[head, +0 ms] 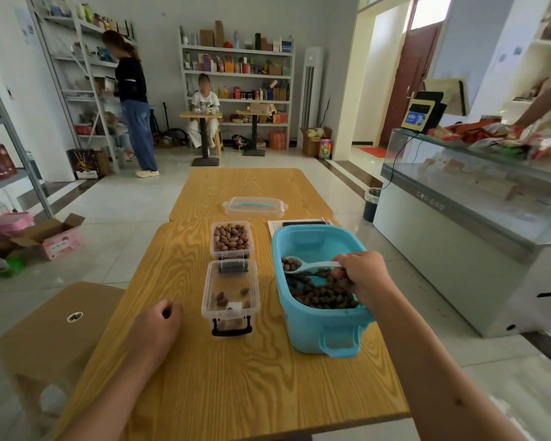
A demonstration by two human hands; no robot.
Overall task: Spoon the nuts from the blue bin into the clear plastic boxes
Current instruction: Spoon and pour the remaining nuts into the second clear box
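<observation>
A blue bin with brown nuts stands on the right of the wooden table. Over it my right hand grips a white spoon whose bowl holds a few nuts and points left. Left of the bin sit two clear plastic boxes: the near box holds only a few nuts, the far box is full. My left hand rests on the table left of the near box, fingers curled, holding nothing I can see.
A clear lid with a blue handle lies beyond the boxes. Papers and a dark phone lie behind the bin. A brown stool stands at the left. A glass counter is to the right. Two people are by the far shelves.
</observation>
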